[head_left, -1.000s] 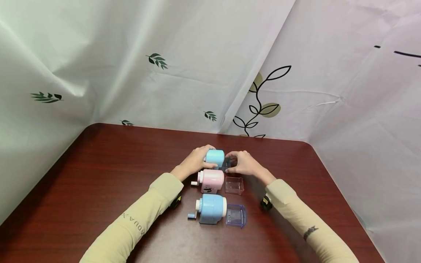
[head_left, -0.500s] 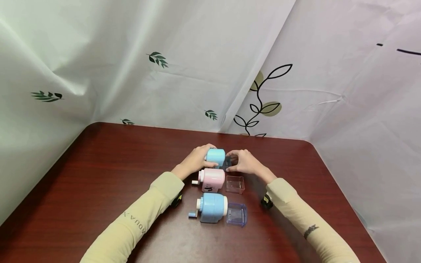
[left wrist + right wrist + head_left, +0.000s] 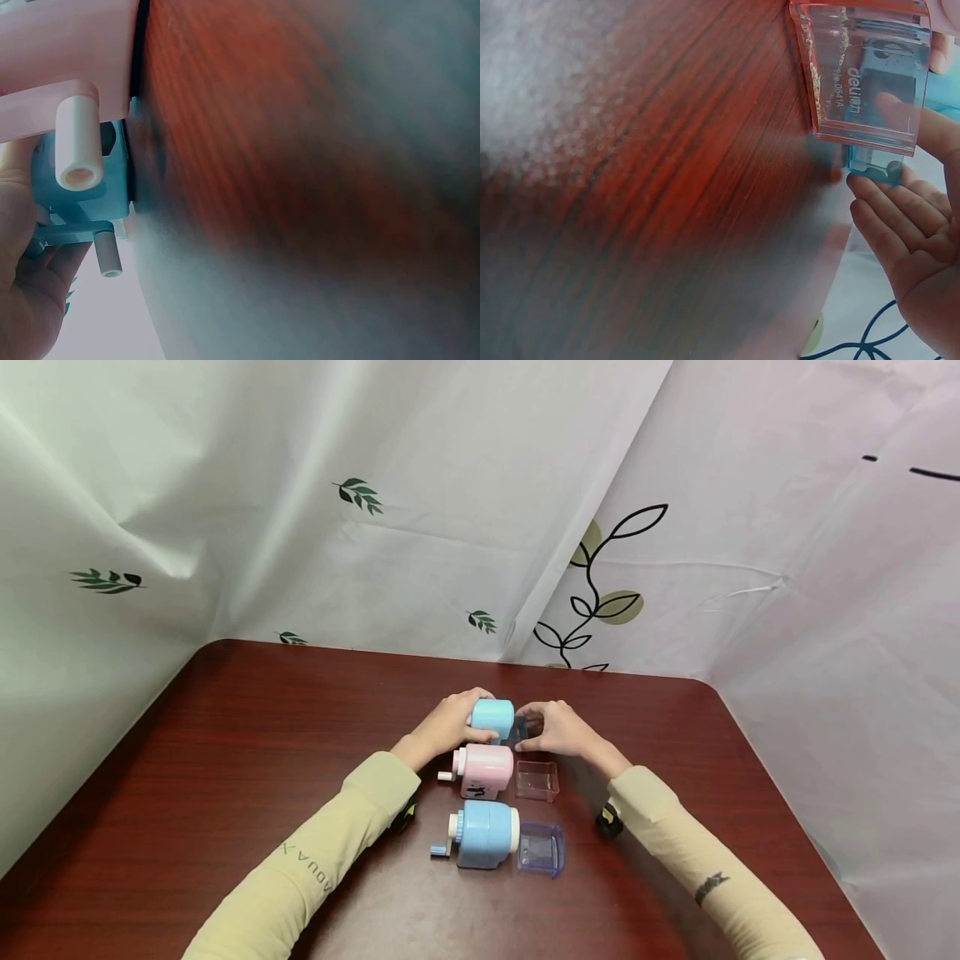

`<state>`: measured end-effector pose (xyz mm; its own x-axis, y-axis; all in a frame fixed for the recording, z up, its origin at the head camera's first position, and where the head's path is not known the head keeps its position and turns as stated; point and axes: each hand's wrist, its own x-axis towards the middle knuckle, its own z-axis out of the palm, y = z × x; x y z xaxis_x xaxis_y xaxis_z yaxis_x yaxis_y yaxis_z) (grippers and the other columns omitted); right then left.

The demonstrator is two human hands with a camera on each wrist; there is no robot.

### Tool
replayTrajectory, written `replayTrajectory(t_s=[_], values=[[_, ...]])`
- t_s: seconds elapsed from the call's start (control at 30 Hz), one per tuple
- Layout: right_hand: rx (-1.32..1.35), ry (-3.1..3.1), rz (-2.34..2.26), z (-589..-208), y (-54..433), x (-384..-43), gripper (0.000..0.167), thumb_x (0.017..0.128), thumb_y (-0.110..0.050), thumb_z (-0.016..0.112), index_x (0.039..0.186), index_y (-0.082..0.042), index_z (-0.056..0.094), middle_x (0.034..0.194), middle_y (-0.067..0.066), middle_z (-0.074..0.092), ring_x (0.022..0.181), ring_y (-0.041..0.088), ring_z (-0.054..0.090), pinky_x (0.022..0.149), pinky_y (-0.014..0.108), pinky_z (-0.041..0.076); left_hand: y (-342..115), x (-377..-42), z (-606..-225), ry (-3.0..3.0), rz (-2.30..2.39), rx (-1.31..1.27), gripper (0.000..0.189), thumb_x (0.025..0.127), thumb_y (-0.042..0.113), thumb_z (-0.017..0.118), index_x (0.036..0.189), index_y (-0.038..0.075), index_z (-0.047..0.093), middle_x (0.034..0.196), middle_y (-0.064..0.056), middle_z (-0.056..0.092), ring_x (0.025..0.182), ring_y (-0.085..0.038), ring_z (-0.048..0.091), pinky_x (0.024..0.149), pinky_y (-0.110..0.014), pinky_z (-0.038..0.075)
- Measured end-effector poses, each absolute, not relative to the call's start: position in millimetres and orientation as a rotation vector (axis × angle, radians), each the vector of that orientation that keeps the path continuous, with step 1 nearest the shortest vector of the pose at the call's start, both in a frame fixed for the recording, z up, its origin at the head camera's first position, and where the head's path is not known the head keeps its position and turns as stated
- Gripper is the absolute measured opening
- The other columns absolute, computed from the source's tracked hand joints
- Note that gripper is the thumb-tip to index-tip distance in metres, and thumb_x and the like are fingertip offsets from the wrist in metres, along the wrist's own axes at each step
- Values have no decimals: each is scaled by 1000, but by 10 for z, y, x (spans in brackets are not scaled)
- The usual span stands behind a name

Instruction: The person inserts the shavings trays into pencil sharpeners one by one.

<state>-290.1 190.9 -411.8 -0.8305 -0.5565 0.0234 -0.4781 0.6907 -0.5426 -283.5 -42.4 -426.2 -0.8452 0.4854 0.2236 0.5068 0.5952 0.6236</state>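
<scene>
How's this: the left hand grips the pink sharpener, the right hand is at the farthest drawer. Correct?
Not quite: the head view shows the left hand gripping the farthest, light-blue sharpener, not the pink sharpener. The right hand is at the farthest drawer, as you say.

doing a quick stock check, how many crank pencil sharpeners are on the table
3: the light-blue sharpener at the back, gripped by the left hand; the pink sharpener in the middle; and the speckled blue sharpener at the front.
</scene>
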Motion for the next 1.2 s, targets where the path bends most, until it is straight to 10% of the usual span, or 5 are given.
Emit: replayTrajectory(t_s=[1.2], values=[[-848,2707,-842,-4083,1796,-2960,56,70,-23,86,116,2,65,107,14,72,93,20,71,79,31,56,-419,-2845,-4252,-2792,-1088,-869,55,80,29,78,124,7,53,114,-11,63,94,-23,60,84,-38,50]])
